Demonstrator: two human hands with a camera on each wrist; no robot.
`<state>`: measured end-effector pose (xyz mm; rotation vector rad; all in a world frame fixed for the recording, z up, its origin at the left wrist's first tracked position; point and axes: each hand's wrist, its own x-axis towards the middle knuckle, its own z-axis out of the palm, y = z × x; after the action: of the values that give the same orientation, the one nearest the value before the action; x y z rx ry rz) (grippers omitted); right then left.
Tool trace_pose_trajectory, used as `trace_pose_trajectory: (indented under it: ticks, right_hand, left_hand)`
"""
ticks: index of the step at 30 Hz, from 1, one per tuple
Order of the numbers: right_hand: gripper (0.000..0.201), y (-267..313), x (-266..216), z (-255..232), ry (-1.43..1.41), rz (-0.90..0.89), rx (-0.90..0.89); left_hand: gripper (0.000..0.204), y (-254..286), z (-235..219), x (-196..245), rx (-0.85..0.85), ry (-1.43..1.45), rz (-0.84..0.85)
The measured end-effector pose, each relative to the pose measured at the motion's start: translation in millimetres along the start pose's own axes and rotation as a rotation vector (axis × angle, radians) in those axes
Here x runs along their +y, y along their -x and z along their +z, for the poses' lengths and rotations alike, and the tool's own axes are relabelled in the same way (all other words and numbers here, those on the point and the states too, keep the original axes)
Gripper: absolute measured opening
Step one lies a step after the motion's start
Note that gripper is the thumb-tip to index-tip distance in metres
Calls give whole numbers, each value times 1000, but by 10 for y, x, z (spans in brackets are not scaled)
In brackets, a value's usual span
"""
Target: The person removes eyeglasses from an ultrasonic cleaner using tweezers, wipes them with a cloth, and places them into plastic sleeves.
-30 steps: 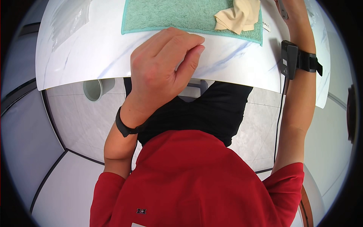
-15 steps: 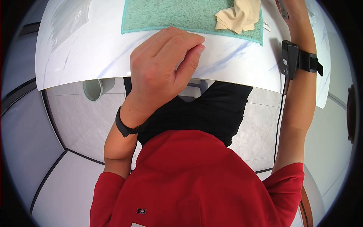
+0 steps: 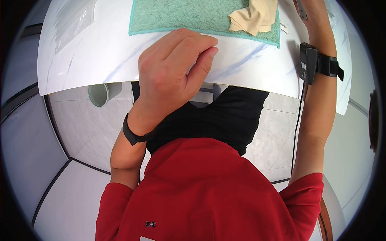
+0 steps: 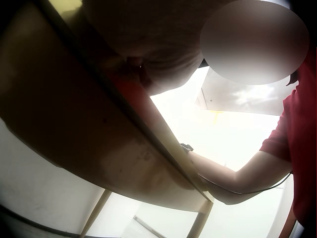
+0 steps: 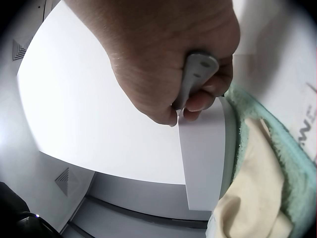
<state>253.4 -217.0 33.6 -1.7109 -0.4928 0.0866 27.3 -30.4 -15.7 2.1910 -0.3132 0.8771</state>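
My left hand [image 3: 173,68] is raised over the table's front edge in the head view, fingers loosely curled, thumb near the index fingertip, with nothing visible in it. At the top right, my right hand [image 3: 315,10] is partly cut off by the frame. The right wrist view shows that hand [image 5: 173,54] gripping a grey metal handle [image 5: 198,72] with two round spots near its rounded end; the rest is hidden in the fist. Just below the fingers is a pale, flat-sided block [image 5: 203,153]. A beige cloth [image 3: 255,18] lies crumpled on a green towel [image 3: 181,18].
The marbled white table [image 3: 100,60] curves around me. A clear plastic bag [image 3: 74,24] lies at its left, and a pale bin [image 3: 98,95] stands on the floor below. A black cable [image 3: 296,132] runs down from the right wrist camera [image 3: 307,64].
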Motion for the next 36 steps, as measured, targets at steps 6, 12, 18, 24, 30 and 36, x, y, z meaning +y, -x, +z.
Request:
trace_pose_trajectory:
  ticks: [6,12,18,24,30,36]
  right_hand:
    - [38,18,-35,23,40,15,26]
    - [36,7,-10,11,26,-2,11]
    - [35,3,6,11,15,-15,7]
    - [35,12,-2,17,37,-11,17]
    - [34,79,-11,47,4,-83,-13]
    - [33,60,46,21,-7,-132,-39]
  left_hand:
    - [13,-3,-5,6,-4,0,-6]
    - [14,-1,8,1,-2,-7,3]
    - [14,3,13,-5,1,-11,9]
    - [14,8,20,-16,4,-20,22]
    - [15,18,27,-37,15,-18,38]
    - [14,16,-10,-14,-24,-37,47]
